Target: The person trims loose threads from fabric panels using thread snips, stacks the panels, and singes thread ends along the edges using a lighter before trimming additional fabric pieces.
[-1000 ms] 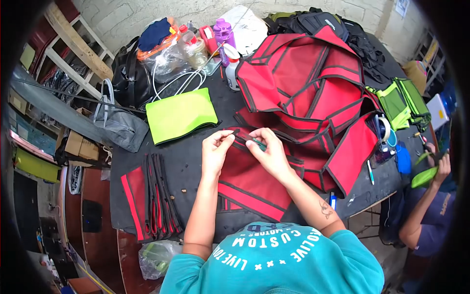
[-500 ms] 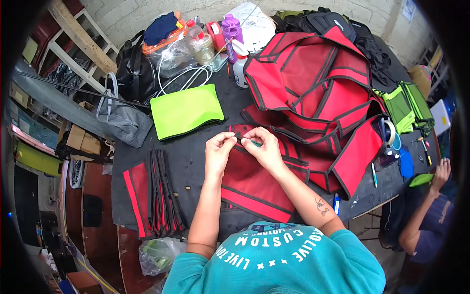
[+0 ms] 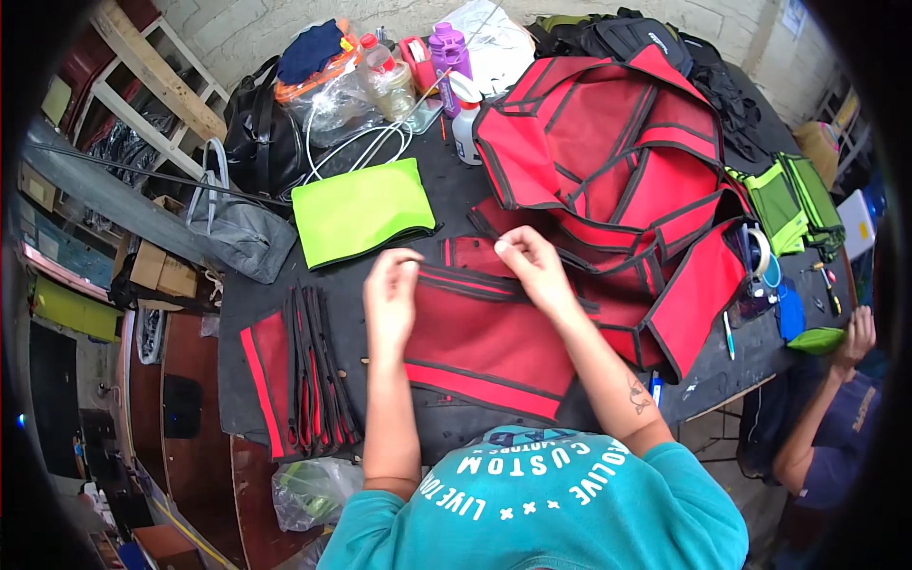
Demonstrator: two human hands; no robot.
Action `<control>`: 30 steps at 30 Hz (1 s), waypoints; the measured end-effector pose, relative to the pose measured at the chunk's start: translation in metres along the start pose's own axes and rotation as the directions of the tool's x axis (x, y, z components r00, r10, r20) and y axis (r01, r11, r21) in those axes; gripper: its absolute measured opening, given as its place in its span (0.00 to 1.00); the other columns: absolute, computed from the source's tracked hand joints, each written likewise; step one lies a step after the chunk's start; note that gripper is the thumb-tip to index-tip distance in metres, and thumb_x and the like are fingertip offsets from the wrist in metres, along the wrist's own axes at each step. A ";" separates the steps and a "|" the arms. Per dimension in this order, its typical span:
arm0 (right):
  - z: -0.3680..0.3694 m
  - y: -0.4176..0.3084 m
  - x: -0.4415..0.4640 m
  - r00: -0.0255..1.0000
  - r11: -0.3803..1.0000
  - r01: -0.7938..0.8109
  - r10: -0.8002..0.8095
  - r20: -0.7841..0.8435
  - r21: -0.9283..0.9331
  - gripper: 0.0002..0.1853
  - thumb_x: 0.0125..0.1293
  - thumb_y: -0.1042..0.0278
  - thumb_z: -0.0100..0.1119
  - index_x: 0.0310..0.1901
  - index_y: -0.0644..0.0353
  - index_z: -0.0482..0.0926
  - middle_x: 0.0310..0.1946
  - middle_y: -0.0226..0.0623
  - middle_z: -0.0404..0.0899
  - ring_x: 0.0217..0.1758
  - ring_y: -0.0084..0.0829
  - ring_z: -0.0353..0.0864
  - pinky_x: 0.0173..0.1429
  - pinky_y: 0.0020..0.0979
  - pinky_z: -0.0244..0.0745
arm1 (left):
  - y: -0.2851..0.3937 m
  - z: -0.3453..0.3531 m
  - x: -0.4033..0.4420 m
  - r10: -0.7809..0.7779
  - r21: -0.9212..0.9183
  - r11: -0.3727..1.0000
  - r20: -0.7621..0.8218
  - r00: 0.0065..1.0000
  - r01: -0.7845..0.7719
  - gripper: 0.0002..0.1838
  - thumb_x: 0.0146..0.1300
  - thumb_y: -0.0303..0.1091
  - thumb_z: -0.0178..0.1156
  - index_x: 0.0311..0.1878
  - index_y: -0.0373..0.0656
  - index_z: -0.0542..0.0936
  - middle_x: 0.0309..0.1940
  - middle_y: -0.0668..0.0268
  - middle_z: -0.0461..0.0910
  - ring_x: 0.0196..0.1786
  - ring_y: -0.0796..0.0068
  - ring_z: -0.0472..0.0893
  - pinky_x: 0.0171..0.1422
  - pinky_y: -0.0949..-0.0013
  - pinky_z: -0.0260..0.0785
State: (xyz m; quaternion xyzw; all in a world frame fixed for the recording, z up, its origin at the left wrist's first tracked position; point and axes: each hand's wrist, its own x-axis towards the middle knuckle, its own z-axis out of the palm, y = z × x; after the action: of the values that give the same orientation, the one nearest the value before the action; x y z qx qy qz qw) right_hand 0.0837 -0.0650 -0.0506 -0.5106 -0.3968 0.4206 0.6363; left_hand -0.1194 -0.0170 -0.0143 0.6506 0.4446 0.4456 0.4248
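A red mesh panel [image 3: 484, 332] with black binding and a bright red strip lies on the dark table in front of me. A black zipper-like band runs along its far edge. My left hand [image 3: 389, 294], slightly blurred, is closed at the panel's far left corner. My right hand [image 3: 535, 271] is closed too, thumb against fingers, just above the far edge; what it pinches is too small to make out. Behind my hands lies a smaller red piece [image 3: 472, 253], partly covered. A folded stack of red panels with black edges [image 3: 309, 370] lies to the left.
A lime zip pouch [image 3: 363, 214] lies beyond my left hand. A large red and black fabric heap [image 3: 608, 180] fills the right. A spray bottle [image 3: 465, 128] and purple bottle [image 3: 449, 62] stand behind. At right, another person's hand [image 3: 860, 332] is near green fabric [image 3: 815, 341].
My hands were together at the panel's far edge and have moved apart, left hand to the left, right hand up and right. The panel has shifted left and spread flatter.
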 end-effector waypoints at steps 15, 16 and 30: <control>-0.076 -0.018 -0.009 0.995 0.500 0.034 -0.097 -0.017 -0.865 0.10 0.56 0.67 0.63 0.33 0.63 0.73 0.26 0.39 0.77 0.27 0.35 0.79 0.31 0.34 0.71 | -0.042 -0.067 0.001 0.482 0.865 0.484 -0.387 0.786 0.130 0.09 0.61 0.26 0.55 0.45 0.37 0.78 0.35 0.57 0.79 0.36 0.57 0.78 0.45 0.61 0.70; -0.084 -0.030 -0.007 0.999 0.671 -0.040 0.029 -0.028 -0.740 0.10 0.56 0.67 0.63 0.34 0.63 0.74 0.26 0.35 0.77 0.26 0.29 0.77 0.29 0.30 0.70 | -0.033 -0.051 0.004 0.638 0.937 0.348 -0.261 0.725 0.031 0.10 0.61 0.26 0.56 0.46 0.37 0.78 0.35 0.56 0.80 0.37 0.55 0.79 0.45 0.59 0.70; -0.097 -0.029 -0.047 0.952 0.952 -0.306 0.306 0.015 -0.005 0.12 0.71 0.60 0.45 0.37 0.59 0.73 0.19 0.26 0.72 0.15 0.12 0.56 0.19 0.17 0.48 | 0.008 0.128 0.026 -0.021 0.327 0.929 0.512 0.858 -0.173 0.09 0.60 0.32 0.61 0.41 0.39 0.82 0.37 0.62 0.77 0.41 0.75 0.77 0.46 0.69 0.69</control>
State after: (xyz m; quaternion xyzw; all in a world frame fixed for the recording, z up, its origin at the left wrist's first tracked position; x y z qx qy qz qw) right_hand 0.1621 -0.1435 -0.0413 -0.5632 -0.3186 0.5176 0.5598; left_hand 0.0098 -0.0141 -0.0324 0.8289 0.3648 0.1859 0.3813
